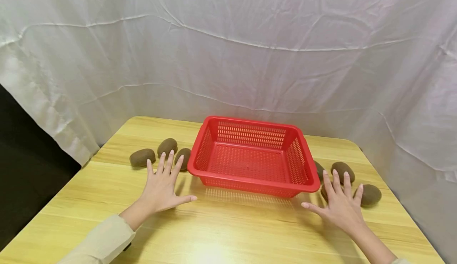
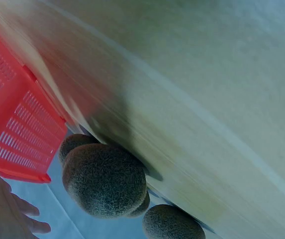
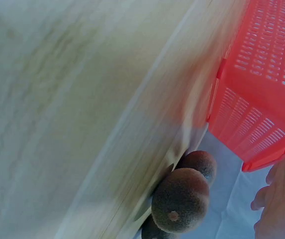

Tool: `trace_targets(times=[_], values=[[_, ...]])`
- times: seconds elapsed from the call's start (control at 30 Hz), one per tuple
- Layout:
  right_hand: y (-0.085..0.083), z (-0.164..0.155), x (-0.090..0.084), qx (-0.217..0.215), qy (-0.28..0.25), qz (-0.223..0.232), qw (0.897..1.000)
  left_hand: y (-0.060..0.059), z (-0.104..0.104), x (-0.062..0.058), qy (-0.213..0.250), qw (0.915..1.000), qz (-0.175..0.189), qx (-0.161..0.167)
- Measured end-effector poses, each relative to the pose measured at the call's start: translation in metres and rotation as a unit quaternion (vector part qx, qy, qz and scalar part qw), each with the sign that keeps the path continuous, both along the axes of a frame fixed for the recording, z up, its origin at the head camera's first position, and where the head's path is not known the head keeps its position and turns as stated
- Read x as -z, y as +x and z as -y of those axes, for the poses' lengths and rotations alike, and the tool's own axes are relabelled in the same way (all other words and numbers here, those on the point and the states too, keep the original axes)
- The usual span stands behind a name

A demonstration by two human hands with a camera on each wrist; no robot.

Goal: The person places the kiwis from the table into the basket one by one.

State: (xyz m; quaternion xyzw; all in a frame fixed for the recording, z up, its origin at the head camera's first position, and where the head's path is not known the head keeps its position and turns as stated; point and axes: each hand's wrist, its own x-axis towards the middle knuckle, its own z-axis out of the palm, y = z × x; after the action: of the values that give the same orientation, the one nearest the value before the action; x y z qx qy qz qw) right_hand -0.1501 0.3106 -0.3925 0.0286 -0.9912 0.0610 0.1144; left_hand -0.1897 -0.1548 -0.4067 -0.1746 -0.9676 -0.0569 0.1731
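Head view. Red slotted basket (image 1: 253, 157) at mid-table on a pale wooden table (image 1: 228, 232), nothing inside it. Left hand (image 1: 164, 188) flat on the wood just left of the basket's near corner, fingers straight and spread, thumb pointing toward the basket, holding nothing. Three brown kiwis left of the basket: far-left kiwi (image 1: 142, 157), middle kiwi (image 1: 167, 146), and kiwi nearest the basket (image 1: 183, 157), partly hidden behind the left fingertips; whether touched, cannot tell. Right hand (image 1: 339, 206) flat on the wood just right of the basket's near corner, fingers straight and fanned, thumb toward the basket, holding nothing. Four kiwis to the right: one beside the basket wall (image 1: 319, 169), rear right kiwi (image 1: 342, 171), near right kiwi (image 1: 370, 195) just beside the little finger, and one mostly hidden under the right fingers. White creased sheet (image 1: 228, 50) behind and beside the table. Cream sleeve (image 1: 103, 242) on the left forearm.

Left wrist view. Blurred tabletop, tilted; basket corner (image 2: 13, 124) at left, cluster of kiwis with the largest (image 2: 105, 179) in the centre foreground, fingertips (image 2: 30, 219) at lower left, straight.

Right wrist view. Blurred tabletop, basket (image 3: 261, 84) at upper right, stacked-looking kiwis (image 3: 181, 199) below it, fingertips (image 3: 276, 199) at lower right edge; spread not discernible here.
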Motion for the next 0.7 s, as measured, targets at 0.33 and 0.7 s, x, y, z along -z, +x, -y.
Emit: trace_targets(times=[0.33,0.7], values=[[0.0021,-0.0006,-0.0001,0.002,-0.007,0.012,1.000,0.0011,0.0008,-0.0009,0.003,1.0000,-0.002,-0.001],[0.0016,-0.0026,0.0004,-0.015,-0.032,0.004,0.999,-0.0003,0.0040,0.0008,0.002,1.0000,0.006,-0.003]])
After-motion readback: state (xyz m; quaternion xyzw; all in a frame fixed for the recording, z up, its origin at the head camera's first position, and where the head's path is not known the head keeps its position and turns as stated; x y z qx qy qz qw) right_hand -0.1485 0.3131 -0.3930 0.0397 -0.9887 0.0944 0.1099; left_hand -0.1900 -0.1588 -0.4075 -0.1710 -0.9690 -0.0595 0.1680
